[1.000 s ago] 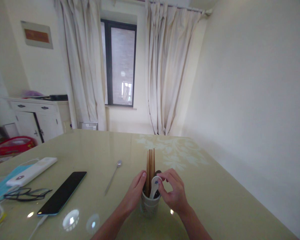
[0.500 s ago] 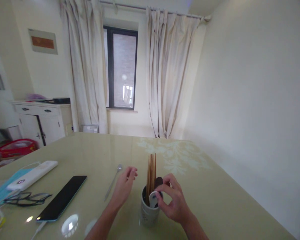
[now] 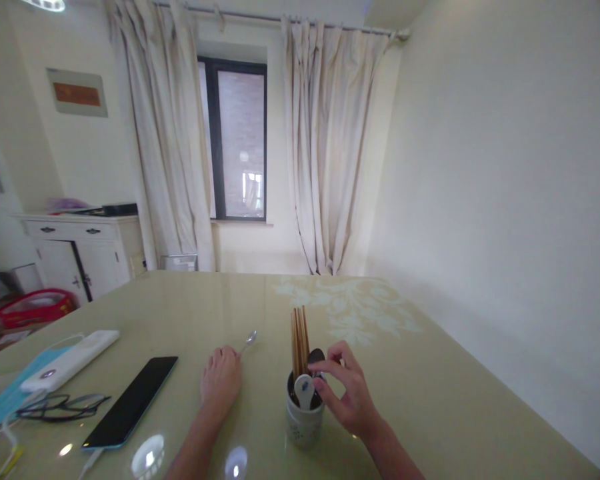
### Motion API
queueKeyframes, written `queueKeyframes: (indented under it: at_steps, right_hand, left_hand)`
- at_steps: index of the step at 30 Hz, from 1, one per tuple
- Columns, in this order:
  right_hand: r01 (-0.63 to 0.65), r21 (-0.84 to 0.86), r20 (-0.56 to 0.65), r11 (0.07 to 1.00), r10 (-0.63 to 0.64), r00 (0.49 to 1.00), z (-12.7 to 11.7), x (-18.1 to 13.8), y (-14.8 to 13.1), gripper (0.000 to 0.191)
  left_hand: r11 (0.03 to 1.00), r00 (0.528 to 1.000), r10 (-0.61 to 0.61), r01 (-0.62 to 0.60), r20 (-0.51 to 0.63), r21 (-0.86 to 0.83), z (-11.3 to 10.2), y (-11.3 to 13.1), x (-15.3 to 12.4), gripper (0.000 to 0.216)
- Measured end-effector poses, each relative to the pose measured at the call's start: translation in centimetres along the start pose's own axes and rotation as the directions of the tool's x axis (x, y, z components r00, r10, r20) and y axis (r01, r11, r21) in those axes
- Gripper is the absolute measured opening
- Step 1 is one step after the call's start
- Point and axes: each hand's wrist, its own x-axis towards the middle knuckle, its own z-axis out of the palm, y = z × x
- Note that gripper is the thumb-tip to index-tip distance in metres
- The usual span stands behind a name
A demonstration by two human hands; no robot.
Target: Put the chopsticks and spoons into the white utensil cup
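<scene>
My left hand (image 3: 221,377) rests on the table with its fingers curled over the handle of a small metal spoon (image 3: 251,338). Only the spoon's bowl shows, past my fingers. My right hand (image 3: 351,392) is at the rim of a pale patterned holder (image 3: 305,427), thumb and index finger closing around the neck of a dark spoon (image 3: 316,357). Also upright in the holder are a bundle of wooden chopsticks (image 3: 299,340) and a white ceramic spoon (image 3: 305,391) with a blue mark, just left of my thumb.
On the left of the table (image 3: 420,413) lie a black phone (image 3: 130,403) on a cable, folded glasses (image 3: 63,407), a white power bank (image 3: 70,360) and a blue face mask (image 3: 10,403). A wall runs along the right side.
My left hand has come down and left onto the metal spoon, which has turned slightly. The white spoon sits apart from my right fingers, which have shifted to the dark spoon.
</scene>
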Motion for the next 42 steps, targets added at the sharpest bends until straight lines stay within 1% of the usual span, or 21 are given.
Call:
queueKeyframes:
  at_steps: [2,4,6,8,10,12,14,15,17,20,25,27,28,29,32,34,35,36,38,40,42]
  right_hand:
    - [-0.049,0.047,-0.112,0.998,0.054,0.992,0.2,0.2,0.1,0.024]
    - [-0.136,0.120,-0.239,0.983,0.162,0.958,0.4,0.4,0.3,0.027]
    - [-0.216,0.195,-0.318,0.957,0.270,0.909,0.6,0.5,0.6,0.028]
    - [-0.248,0.226,-0.334,0.942,0.315,0.888,0.7,0.6,0.6,0.028]
    - [-0.227,0.205,-0.330,0.952,0.285,0.900,0.6,0.4,0.5,0.026]
    - [-0.154,0.152,-0.313,0.976,0.195,0.929,0.4,0.1,0.1,0.028]
    - [-0.060,0.099,-0.275,0.993,0.085,0.958,0.3,-0.4,-0.2,0.037]
    - [-0.014,0.083,-0.253,0.996,0.035,0.967,0.3,-0.7,-0.3,0.039]
    - [0.051,0.101,-0.233,0.994,-0.026,0.972,0.5,-1.1,-0.6,0.033]
    - [0.038,0.228,-0.286,0.973,0.029,0.958,1.0,-1.3,-1.0,0.022]
    - [-0.095,0.433,-0.345,0.896,0.262,0.901,1.2,-0.3,-2.2,0.019]
    - [-0.116,0.499,-0.358,0.859,0.327,0.875,0.8,0.3,-2.5,0.018]
    - [-0.125,0.529,-0.373,0.839,0.362,0.854,0.5,0.7,-2.5,0.020]
    - [-0.129,0.555,-0.399,0.822,0.399,0.825,0.1,1.1,-2.4,0.022]
    - [-0.100,0.607,-0.536,0.788,0.500,0.681,-1.5,2.1,-1.4,0.024]
    - [-0.080,0.611,-0.607,0.788,0.530,0.592,-2.5,2.5,-0.5,0.028]
    - [-0.080,0.603,-0.627,0.794,0.533,0.569,-2.9,2.6,-0.2,0.030]
    - [-0.091,0.591,-0.633,0.802,0.531,0.563,-3.1,2.7,0.2,0.031]
    - [-0.136,0.561,-0.613,0.816,0.520,0.595,-3.2,2.6,0.5,0.033]
    - [-0.195,0.530,-0.551,0.825,0.510,0.660,-2.7,2.3,0.5,0.034]
    - [-0.251,0.504,-0.464,0.827,0.504,0.729,-2.0,2.1,0.2,0.034]
  left_hand:
    - [0.978,0.999,-0.029,0.022,-0.031,-0.206,-0.6,0.7,0.1,0.029]
    - [0.904,0.993,-0.050,-0.002,-0.109,-0.427,-1.1,1.7,-0.1,0.027]
    - [0.806,0.969,-0.033,-0.119,-0.245,-0.579,-1.5,3.0,-0.8,0.028]
    - [0.713,0.918,0.040,-0.303,-0.395,-0.632,-1.7,4.2,-2.1,0.033]
    - [0.621,0.824,0.177,-0.518,-0.538,-0.588,-1.7,5.0,-3.6,0.034]
    - [0.525,0.676,0.343,-0.714,-0.652,-0.464,-1.8,5.4,-5.0,0.029]
    - [0.432,0.527,0.498,-0.839,-0.688,-0.331,-2.1,5.6,-6.1,0.027]
    - [0.388,0.475,0.564,-0.875,-0.676,-0.290,-2.4,5.6,-6.5,0.033]
    - [0.297,0.403,0.669,-0.915,-0.625,-0.272,-3.0,5.7,-7.0,0.047]
    - [0.211,0.359,0.743,-0.927,-0.564,-0.311,-3.4,6.0,-7.3,0.054]
    - [0.237,0.376,0.717,-0.924,-0.587,-0.301,-2.5,6.6,-7.8,0.050]
    - [0.256,0.420,0.691,-0.903,-0.588,-0.344,-2.1,6.9,-8.1,0.046]
    - [0.284,0.470,0.658,-0.878,-0.588,-0.385,-2.0,7.1,-8.2,0.044]
    - [0.323,0.537,0.600,-0.840,-0.592,-0.435,-1.9,7.2,-8.3,0.043]
    - [0.434,0.744,0.323,-0.666,-0.585,-0.607,-1.6,7.9,-8.1,0.045]
    - [0.429,0.837,0.202,-0.543,-0.509,-0.722,-1.4,8.4,-7.7,0.054]
    - [0.398,0.875,0.190,-0.483,-0.445,-0.780,-1.4,8.6,-7.5,0.061]
    - [0.358,0.910,0.206,-0.412,-0.359,-0.838,-1.3,8.7,-7.2,0.068]
    - [0.280,0.948,0.287,-0.224,-0.141,-0.933,-1.2,8.8,-6.6,0.079]
    - [0.220,0.924,0.378,-0.034,0.053,-0.975,-1.3,8.8,-6.1,0.085]
    - [0.160,0.880,0.448,0.091,0.155,-0.983,-1.5,8.8,-5.9,0.084]
